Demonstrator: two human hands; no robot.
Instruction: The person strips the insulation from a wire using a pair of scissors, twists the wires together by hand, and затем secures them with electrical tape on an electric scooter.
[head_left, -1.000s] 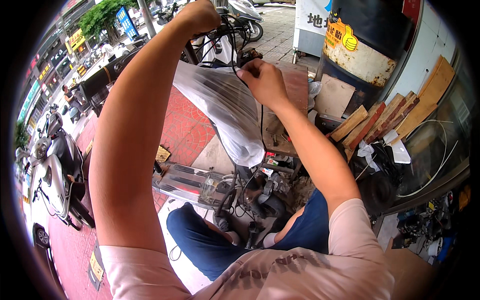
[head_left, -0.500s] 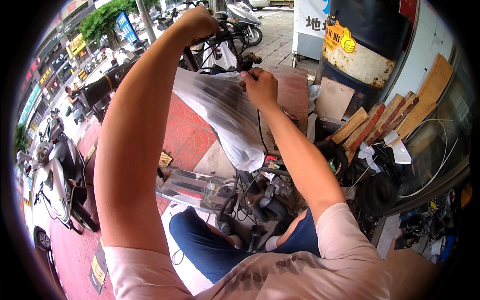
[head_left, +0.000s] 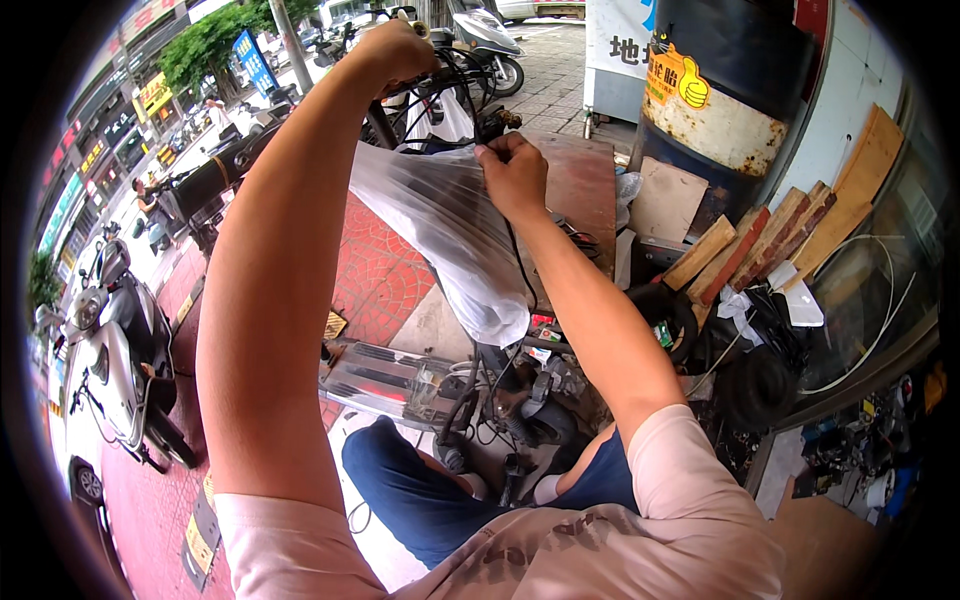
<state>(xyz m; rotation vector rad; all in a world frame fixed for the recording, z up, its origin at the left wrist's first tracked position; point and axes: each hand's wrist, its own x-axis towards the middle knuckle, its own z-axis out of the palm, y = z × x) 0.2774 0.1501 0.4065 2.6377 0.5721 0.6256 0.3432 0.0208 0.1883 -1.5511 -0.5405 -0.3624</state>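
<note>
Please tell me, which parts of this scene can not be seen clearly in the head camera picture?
- What the left hand grips: its own fingers cover it.
- What the right hand pinches at the top of the clear plastic cover: too small; a thin black cable runs down from it.
- The frame under the cover: hidden by crinkled plastic.
- The engine parts below: partly hidden by both forearms.
- The street at left: bent and cut off by the fisheye rim.

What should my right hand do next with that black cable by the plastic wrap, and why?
Probably feed the black cable a little further upward toward the handlebar. The right hand pinches it against the clear plastic cover, the left hand grips the handlebar end, and the cable hangs slack down to the exposed wiring below.
</note>
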